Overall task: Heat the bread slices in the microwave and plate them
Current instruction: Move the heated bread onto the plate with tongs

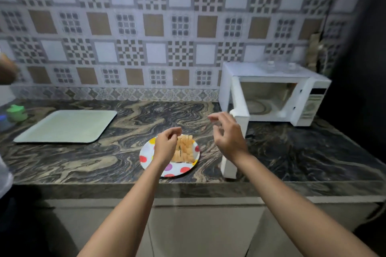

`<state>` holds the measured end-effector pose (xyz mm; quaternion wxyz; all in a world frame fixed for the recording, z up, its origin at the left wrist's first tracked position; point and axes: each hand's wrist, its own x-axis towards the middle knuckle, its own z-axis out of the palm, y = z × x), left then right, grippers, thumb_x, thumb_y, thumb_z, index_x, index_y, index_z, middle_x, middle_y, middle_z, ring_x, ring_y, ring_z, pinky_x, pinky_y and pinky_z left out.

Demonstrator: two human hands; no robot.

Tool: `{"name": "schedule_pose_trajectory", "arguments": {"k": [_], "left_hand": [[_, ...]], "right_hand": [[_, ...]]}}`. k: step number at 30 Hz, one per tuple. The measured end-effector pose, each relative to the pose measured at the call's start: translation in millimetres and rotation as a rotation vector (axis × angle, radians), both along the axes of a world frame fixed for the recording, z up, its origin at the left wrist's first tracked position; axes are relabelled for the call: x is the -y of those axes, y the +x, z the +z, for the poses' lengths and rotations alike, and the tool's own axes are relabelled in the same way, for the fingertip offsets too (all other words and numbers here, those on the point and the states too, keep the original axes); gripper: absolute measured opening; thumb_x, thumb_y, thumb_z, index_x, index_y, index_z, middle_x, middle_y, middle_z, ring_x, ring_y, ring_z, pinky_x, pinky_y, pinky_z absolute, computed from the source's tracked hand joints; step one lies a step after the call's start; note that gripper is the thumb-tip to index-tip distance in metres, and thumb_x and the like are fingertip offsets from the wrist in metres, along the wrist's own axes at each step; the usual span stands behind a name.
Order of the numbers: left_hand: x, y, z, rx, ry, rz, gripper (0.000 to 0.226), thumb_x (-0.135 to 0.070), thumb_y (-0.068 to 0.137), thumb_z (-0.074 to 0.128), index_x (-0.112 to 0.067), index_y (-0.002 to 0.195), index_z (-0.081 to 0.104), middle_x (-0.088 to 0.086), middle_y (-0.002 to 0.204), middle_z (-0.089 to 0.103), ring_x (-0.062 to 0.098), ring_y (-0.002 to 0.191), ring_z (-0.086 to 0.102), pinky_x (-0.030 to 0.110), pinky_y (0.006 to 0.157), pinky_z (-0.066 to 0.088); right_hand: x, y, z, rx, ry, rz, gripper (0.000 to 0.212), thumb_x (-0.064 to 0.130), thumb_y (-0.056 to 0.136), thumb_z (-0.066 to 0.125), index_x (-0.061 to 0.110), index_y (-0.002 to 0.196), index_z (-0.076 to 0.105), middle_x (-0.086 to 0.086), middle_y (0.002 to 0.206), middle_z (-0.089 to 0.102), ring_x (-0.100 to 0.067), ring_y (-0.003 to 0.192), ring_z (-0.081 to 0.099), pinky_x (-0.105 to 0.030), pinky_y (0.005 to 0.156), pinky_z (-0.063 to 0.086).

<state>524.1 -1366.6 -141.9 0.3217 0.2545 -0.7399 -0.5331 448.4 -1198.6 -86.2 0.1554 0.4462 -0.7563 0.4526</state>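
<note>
A stack of bread slices (186, 149) lies on a white plate with coloured dots (146, 159) near the counter's front edge. My left hand (166, 145) hovers over the plate's left half with its fingers curled, holding nothing I can see. My right hand (227, 132) is raised to the right of the plate, fingers spread and loosely bent, empty. Behind it the white microwave (305, 98) stands at the back right with its door (238, 123) swung open toward me; the glass turntable inside is bare.
A pale rectangular tray (66, 126) lies on the marbled counter (104, 162) at the left. A green object (16, 112) sits at the far left edge. Another person's arm (7, 71) shows at the left border. Two glass lids rest atop the microwave.
</note>
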Motion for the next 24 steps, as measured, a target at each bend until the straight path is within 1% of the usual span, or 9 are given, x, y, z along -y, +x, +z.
{"name": "schedule_pose_trajectory", "arguments": {"k": [3,7,10,14,15,17,19,21,24], "left_hand": [[-20,-34,26,-0.095,0.018,-0.061,0.03,-0.001,0.091,0.043,-0.006,0.108,0.067,0.012,0.104,0.069,0.018,0.097,0.062,0.031,0.086,0.048],[-40,-77,47,-0.133,0.006,-0.141,0.031,-0.002,0.091,0.043,-0.006,0.113,0.065,0.003,0.106,0.066,0.012,0.097,0.059,0.012,0.076,0.046],[-50,-107,51,-0.153,0.026,-0.214,0.029,-0.003,0.091,0.045,-0.007,0.113,0.064,0.001,0.109,0.064,0.012,0.103,0.058,0.02,0.087,0.044],[-59,-153,47,-0.208,0.181,-0.349,0.027,-0.01,0.095,0.047,-0.013,0.116,0.062,0.004,0.122,0.062,0.015,0.116,0.056,0.027,0.099,0.043],[-63,-164,48,-0.219,0.204,-0.372,0.027,-0.011,0.095,0.047,-0.012,0.118,0.062,0.007,0.123,0.062,0.017,0.116,0.056,0.029,0.1,0.044],[-71,-186,53,-0.226,0.233,-0.398,0.028,-0.012,0.096,0.047,-0.01,0.12,0.061,0.015,0.122,0.062,0.022,0.109,0.059,0.033,0.095,0.045],[-81,-210,57,-0.211,0.185,-0.441,0.028,-0.014,0.095,0.049,-0.011,0.12,0.062,0.02,0.122,0.06,0.025,0.114,0.056,0.035,0.093,0.045],[-91,-233,57,-0.182,0.059,-0.485,0.026,-0.014,0.094,0.051,-0.012,0.116,0.065,0.016,0.138,0.049,0.022,0.133,0.042,0.034,0.103,0.038],[-110,-258,52,-0.171,-0.174,-0.48,0.023,-0.018,0.093,0.054,-0.013,0.109,0.069,0.008,0.134,0.056,0.011,0.132,0.042,0.011,0.098,0.035]], "right_hand": [[-15,-16,23,-0.113,-0.022,-0.148,0.027,0.002,0.088,0.047,0.006,0.111,0.061,-0.005,0.109,0.059,-0.014,0.107,0.05,-0.015,0.091,0.034],[-19,-39,17,-0.087,0.156,-0.283,0.036,0.016,0.093,0.048,0.007,0.127,0.053,-0.009,0.127,0.052,-0.023,0.121,0.045,-0.03,0.101,0.034],[-15,-51,6,-0.111,0.24,-0.309,0.039,0.023,0.094,0.047,0.007,0.129,0.051,-0.009,0.13,0.05,-0.022,0.123,0.042,-0.031,0.103,0.034],[-20,-71,0,-0.186,0.222,-0.3,0.043,0.028,0.091,0.049,0.003,0.126,0.055,-0.011,0.127,0.054,-0.022,0.12,0.047,-0.035,0.104,0.04],[-25,-76,-2,-0.215,0.214,-0.284,0.046,0.03,0.089,0.048,0.002,0.124,0.057,-0.012,0.124,0.057,-0.023,0.117,0.05,-0.035,0.102,0.043],[-35,-86,-4,-0.264,0.202,-0.26,0.048,0.033,0.086,0.047,0.0,0.118,0.061,-0.012,0.117,0.062,-0.024,0.11,0.056,-0.032,0.099,0.046],[-47,-97,-8,-0.3,0.178,-0.259,0.044,0.03,0.084,0.051,-0.001,0.112,0.064,-0.012,0.11,0.064,-0.024,0.104,0.059,-0.029,0.096,0.046],[-61,-110,-11,-0.339,0.146,-0.28,0.038,0.024,0.083,0.054,-0.001,0.108,0.066,-0.012,0.106,0.066,-0.023,0.1,0.06,-0.027,0.095,0.045],[-88,-136,-16,-0.39,0.085,-0.396,0.032,0.019,0.082,0.054,-0.001,0.102,0.068,-0.011,0.099,0.068,-0.023,0.094,0.062,-0.027,0.09,0.045]]}}
